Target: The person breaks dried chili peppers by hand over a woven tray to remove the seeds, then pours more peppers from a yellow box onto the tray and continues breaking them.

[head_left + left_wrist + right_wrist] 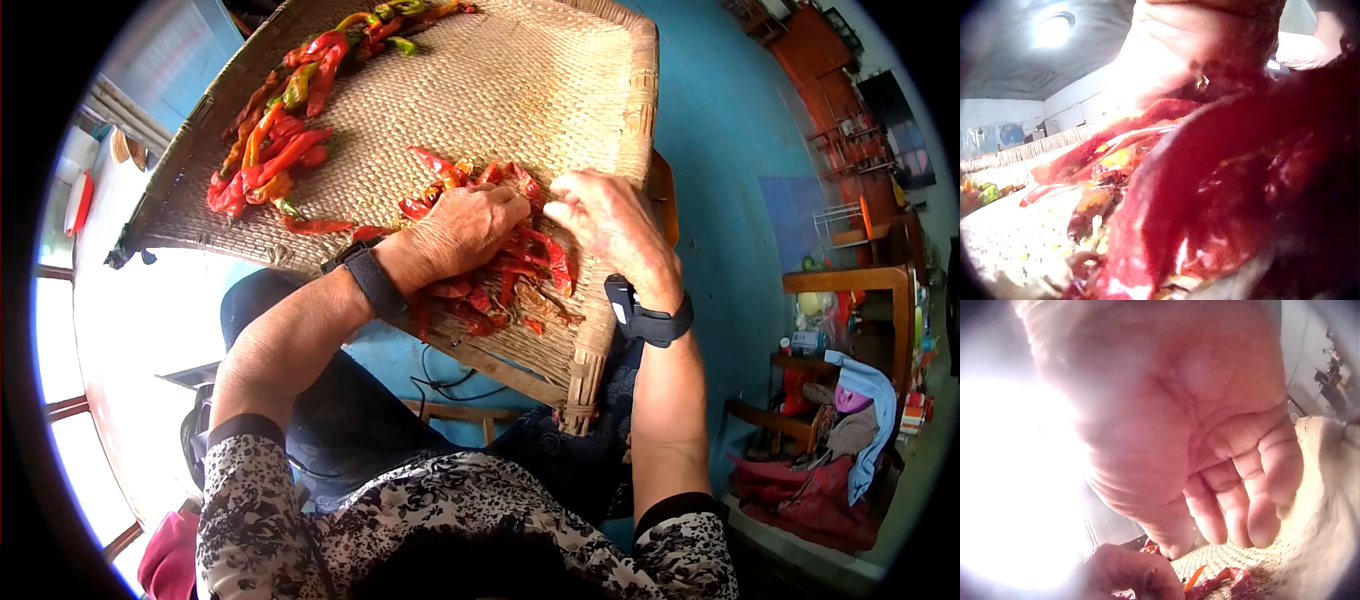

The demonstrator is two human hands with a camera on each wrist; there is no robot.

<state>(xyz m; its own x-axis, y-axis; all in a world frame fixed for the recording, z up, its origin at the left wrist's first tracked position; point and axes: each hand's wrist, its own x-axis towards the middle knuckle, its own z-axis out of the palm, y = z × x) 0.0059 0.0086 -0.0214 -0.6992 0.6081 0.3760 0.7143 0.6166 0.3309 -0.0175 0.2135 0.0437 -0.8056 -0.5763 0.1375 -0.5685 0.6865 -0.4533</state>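
Broken, wrinkled dried red peppers lie in a loose pile near the close corner of a woven tray. Over this pile the left hand is bent down, its curled fingers holding a dried red pepper, much of it hidden beneath them. Large red pepper pieces fill the left wrist view just under that hand. The right hand hovers at the pile's right side, by the tray's rim. Its palm and loosely bent fingers show nothing held in the right wrist view.
A heap of fuller red, orange and green peppers runs along the tray's left side. The tray rests over the person's knees, above a blue floor. To the right stands a wooden chair with clothes on it.
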